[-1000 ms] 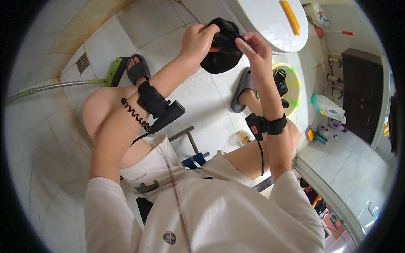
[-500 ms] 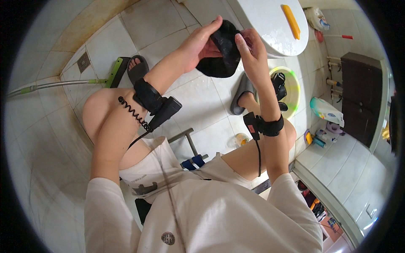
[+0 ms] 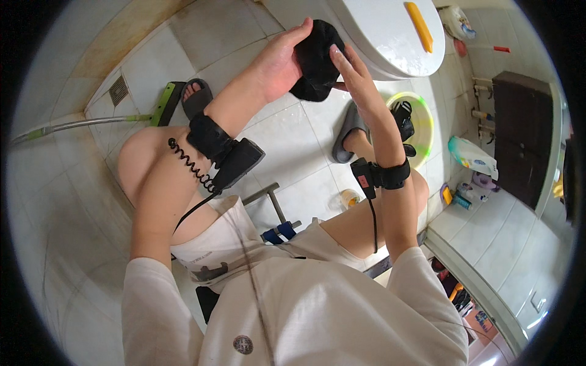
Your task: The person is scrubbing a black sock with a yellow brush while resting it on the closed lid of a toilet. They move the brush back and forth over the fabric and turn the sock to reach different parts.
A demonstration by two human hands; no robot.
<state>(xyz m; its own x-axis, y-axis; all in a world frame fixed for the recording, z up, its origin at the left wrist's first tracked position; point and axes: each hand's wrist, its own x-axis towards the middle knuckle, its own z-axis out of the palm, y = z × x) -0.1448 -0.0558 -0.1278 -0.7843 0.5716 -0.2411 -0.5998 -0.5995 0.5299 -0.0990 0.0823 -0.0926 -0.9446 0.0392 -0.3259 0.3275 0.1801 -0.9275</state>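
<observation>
A soft black cloth item [image 3: 317,58] is held up over the tiled floor, bunched and rounded; its exact kind does not show. My left hand [image 3: 282,64] grips its left side, thumb up along the edge, with the other fingers hidden behind or inside the cloth. On the right side my right hand [image 3: 354,73] is closed on it, thumb pressed against the front and fingers behind. A pale basin [image 3: 425,143] with a yellow-green rim stands below my right forearm and holds several black items [image 3: 403,122].
Beyond my hands is a wet white lid-like surface [image 3: 390,36] carrying a long yellow object [image 3: 419,27]. A green-and-black floor brush [image 3: 166,105] lies at the left near a floor drain [image 3: 119,90]. A dark cabinet [image 3: 520,140] and bottles [image 3: 463,201] are at the right.
Both hands have shifted slightly up and left with the black cloth. It is more bunched now, and my right hand has moved across its front.
</observation>
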